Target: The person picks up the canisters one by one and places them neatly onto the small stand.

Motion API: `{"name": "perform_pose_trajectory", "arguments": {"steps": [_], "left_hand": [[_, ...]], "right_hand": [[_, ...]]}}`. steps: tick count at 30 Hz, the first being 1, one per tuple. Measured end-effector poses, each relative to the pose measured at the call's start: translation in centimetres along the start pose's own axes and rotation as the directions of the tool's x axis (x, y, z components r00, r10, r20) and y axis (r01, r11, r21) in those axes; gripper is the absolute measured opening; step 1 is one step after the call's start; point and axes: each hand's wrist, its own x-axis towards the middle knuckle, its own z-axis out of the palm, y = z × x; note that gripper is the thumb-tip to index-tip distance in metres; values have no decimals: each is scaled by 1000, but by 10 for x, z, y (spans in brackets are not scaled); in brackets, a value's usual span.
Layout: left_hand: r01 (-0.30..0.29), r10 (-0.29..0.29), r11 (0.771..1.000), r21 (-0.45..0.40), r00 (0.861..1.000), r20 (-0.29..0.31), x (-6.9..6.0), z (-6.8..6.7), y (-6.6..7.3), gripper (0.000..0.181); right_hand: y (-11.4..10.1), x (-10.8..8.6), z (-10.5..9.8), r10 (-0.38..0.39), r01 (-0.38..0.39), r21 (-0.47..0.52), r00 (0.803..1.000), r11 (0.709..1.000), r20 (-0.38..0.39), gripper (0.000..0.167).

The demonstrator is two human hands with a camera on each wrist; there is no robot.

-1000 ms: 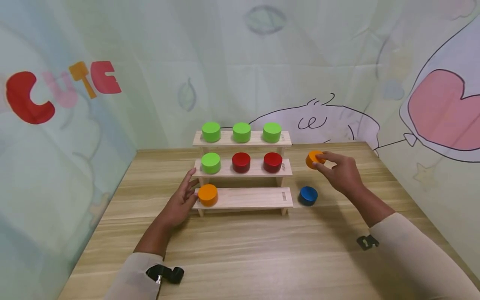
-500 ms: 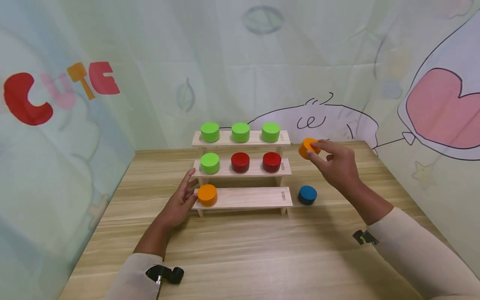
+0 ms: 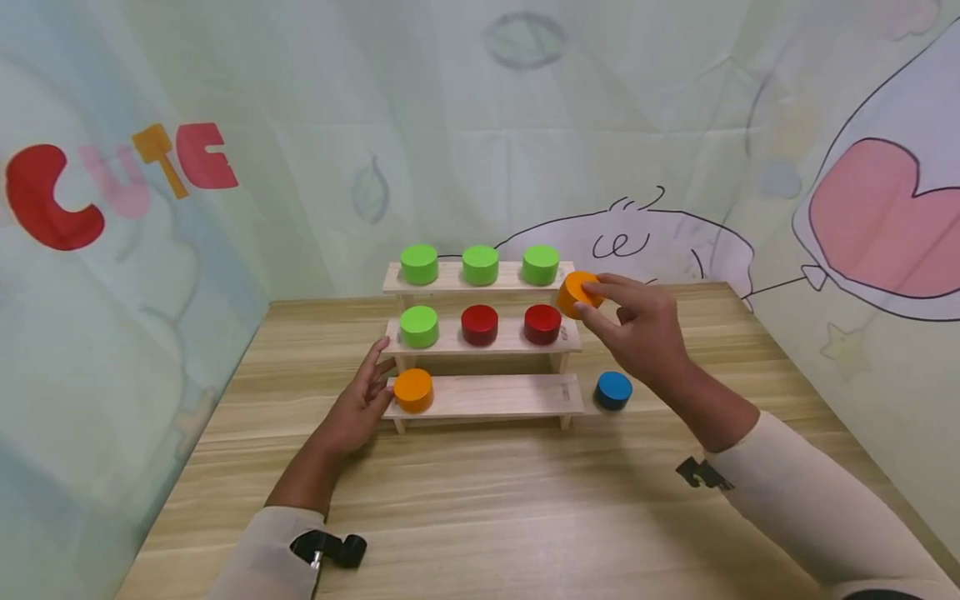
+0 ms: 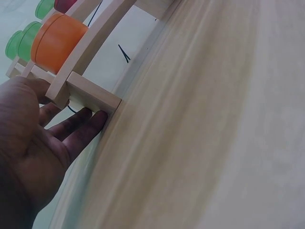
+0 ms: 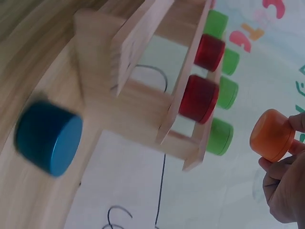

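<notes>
A three-tier wooden display stand [image 3: 495, 394] stands on the table. My left hand [image 3: 362, 408] holds its left end, with the bottom shelf's end between thumb and fingers; in the left wrist view two fingertips [image 4: 100, 118] touch the leg. An orange disc [image 3: 414, 391] sits at the left of the bottom shelf. My right hand [image 3: 639, 327] pinches another orange disc [image 3: 577, 294] in the air, just right of the upper shelves. Green discs [image 3: 480, 264] line the top shelf. One green disc [image 3: 419, 327] and two red discs [image 3: 479, 324] stand on the middle shelf.
A blue disc [image 3: 613, 391] lies on the wooden table [image 3: 480, 508], just right of the bottom shelf and below my right hand. Printed cloth [image 3: 315, 167] hangs behind and along both sides of the table.
My right hand has carried the orange disc leftward and up from above the right of the table to beside the stand's upper shelves. The left hand has stayed at the stand.
</notes>
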Motion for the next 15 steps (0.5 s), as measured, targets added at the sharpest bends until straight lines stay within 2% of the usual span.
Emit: {"name": "perform_pose_trajectory", "arguments": {"steps": [4, 9, 15], "left_hand": [[1, -1, 1000, 0, 1000, -1, 0, -1, -1, 81], [-1, 1, 1000, -1, 1000, 2, 0, 0, -2, 81], [1, -1, 1000, 4, 1000, 1, 1, 0, -2, 81]], "right_hand": [[-8, 1, 11, 49, -53, 111, 998, 992, 35, 32], [-21, -1, 26, 130, -155, 232, 984, 960, 123, 32], [-36, -7, 52, 143, -206, 304, 966, 930, 217, 34]]}}
